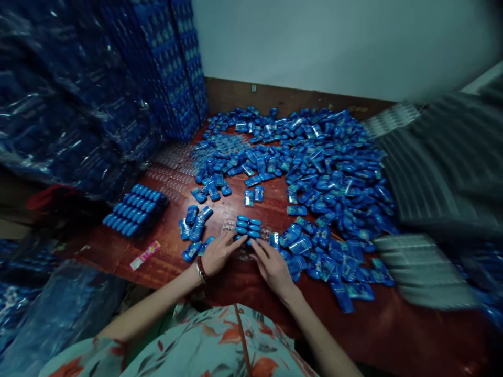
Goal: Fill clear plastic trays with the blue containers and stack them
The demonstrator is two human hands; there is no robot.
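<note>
A clear plastic tray lies on the table in front of me. Small blue oval pieces stand in it in two short columns. At the tray's near end, my left hand reaches in from the left with its index finger stretched out. From the right, my right hand meets it, fingers bent a little. Between the fingertips of both hands is another blue oval piece, mostly covered by the fingers. The lower part of the tray is hidden under my hands.
A large heap of blue wrapped pieces covers the table's back and right. At left are a filled tray, a pink-and-white strip and tall wrapped stacks. Clear trays lie behind; blurred grey trays are at right.
</note>
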